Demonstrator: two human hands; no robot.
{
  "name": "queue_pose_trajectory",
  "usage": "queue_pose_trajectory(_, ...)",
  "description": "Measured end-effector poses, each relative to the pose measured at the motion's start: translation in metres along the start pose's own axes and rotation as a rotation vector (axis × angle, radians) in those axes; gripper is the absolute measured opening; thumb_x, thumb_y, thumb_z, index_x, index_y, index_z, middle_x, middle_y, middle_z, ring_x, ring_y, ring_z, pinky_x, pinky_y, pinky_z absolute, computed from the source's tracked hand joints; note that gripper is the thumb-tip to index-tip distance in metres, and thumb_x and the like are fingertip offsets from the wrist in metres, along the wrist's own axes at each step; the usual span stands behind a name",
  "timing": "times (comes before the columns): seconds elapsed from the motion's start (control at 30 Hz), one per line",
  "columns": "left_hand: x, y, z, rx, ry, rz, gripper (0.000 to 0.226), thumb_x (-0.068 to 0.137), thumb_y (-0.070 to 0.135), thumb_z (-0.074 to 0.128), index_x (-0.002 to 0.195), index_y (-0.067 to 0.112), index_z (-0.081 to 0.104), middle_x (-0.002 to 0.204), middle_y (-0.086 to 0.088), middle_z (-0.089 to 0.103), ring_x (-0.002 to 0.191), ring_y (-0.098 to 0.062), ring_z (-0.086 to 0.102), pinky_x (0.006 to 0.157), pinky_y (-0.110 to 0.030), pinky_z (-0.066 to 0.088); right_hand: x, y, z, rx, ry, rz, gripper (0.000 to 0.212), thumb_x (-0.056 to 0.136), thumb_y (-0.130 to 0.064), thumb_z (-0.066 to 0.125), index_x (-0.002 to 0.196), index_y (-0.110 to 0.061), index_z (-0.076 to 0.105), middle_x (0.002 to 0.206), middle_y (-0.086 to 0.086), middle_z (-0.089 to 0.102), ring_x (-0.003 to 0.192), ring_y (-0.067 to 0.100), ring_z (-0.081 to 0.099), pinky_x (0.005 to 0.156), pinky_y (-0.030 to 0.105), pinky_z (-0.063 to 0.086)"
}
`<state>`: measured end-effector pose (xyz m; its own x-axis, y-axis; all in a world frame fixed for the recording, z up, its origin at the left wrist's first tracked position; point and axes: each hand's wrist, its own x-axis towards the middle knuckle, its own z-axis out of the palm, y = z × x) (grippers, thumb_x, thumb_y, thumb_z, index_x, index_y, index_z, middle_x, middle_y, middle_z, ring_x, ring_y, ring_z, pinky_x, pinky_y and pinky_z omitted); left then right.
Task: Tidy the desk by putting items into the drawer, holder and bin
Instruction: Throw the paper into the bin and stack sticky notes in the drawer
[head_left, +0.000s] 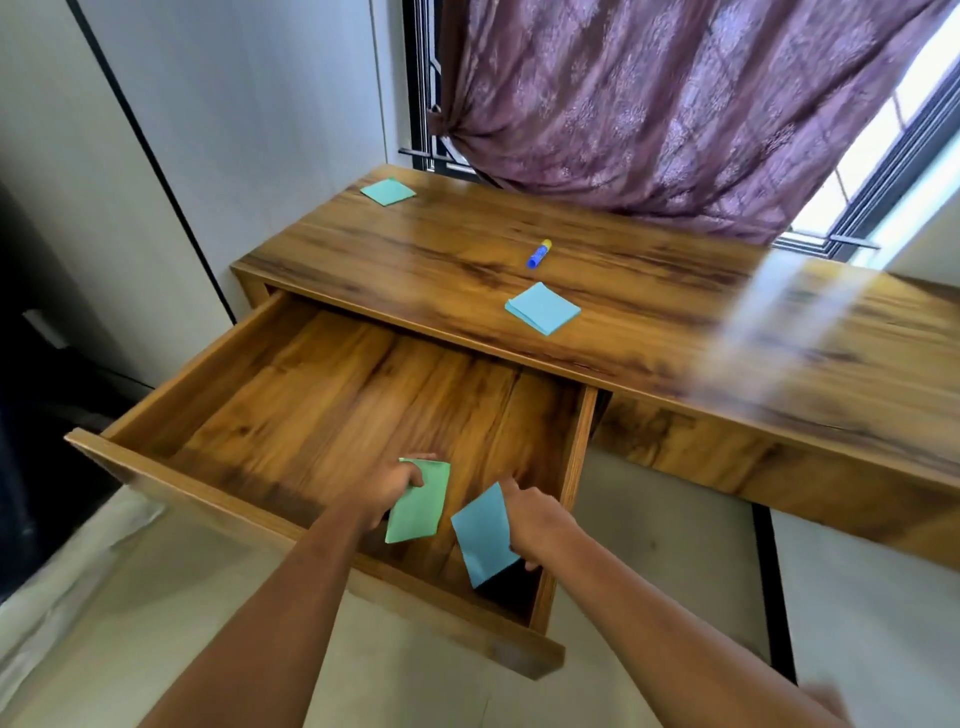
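Note:
The wooden drawer (291, 395) stands pulled out from the desk (649, 332). Inside it, near the front right corner, my left hand (382, 493) grips a green pad of paper (420, 506), and my right hand (535, 522) pinches a blue pad of paper (483, 535) by its edge. Both pads are tilted above the drawer floor. On the desk top lie a light blue note pad (543, 308), a teal note pad (388, 191) at the far left corner, and a blue glue stick with a yellow cap (538, 253).
A blurred, see-through container (795, 322) stands on the right part of the desk. A purple curtain (675, 104) hangs over the window behind. A pale wall panel (156, 156) is left of the desk; the floor (156, 597) lies below the drawer.

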<state>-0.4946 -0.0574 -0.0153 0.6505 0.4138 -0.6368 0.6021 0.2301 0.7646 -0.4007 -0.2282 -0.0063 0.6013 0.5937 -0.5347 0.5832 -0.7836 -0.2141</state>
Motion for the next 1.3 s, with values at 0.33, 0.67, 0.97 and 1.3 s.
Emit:
queue_pose_trajectory(0.33,0.034,-0.021,-0.023,-0.265,0.089,-0.188,0.026,0.088,0.014,0.051,0.068,0.013,0.068,0.064,-0.006,0.067,0.065,-0.022,0.058,0.058,-0.029,0.043,0.032,-0.012,0.022,-0.284,-0.336,-0.006,0.095,0.089,-0.007,0.057,0.151,-0.03,-0.011,0.151,0.015,0.032,0.129,0.034,0.045,0.096,0.043,0.046)
queue_pose_trajectory(0.67,0.075,0.003,-0.023,0.842,-0.283,0.068,0.041,0.065,0.031,0.085,0.064,0.021,0.045,0.065,0.005,0.05,0.063,-0.01,0.045,0.054,-0.024,0.033,0.028,-0.044,0.042,-0.657,-0.225,0.062,0.03,0.092,-0.006,0.046,0.119,-0.003,0.057,0.12,0.013,0.059,0.104,0.031,0.06,0.073,0.036,0.05)
queue_pose_trajectory(0.97,0.08,0.015,-0.015,1.24,-0.577,0.17,0.056,0.084,0.021,0.069,0.135,0.012,0.047,0.136,-0.008,0.051,0.122,-0.025,0.049,0.1,-0.035,0.043,0.025,-0.068,0.049,-0.473,-0.113,0.406,0.032,0.089,-0.009,0.055,0.121,-0.004,0.052,0.112,0.01,0.06,0.097,0.025,0.062,0.071,0.034,0.05)
queue_pose_trajectory(1.3,0.088,-0.001,-0.034,0.659,-0.645,0.238,0.035,0.086,-0.003,0.061,0.112,0.019,0.053,0.131,-0.009,0.054,0.104,-0.021,0.056,0.076,-0.031,0.05,0.005,-0.068,0.063,-0.112,0.014,0.432,0.075,0.088,-0.009,0.061,0.149,-0.016,0.018,0.148,0.012,0.028,0.129,0.033,0.042,0.095,0.041,0.049)
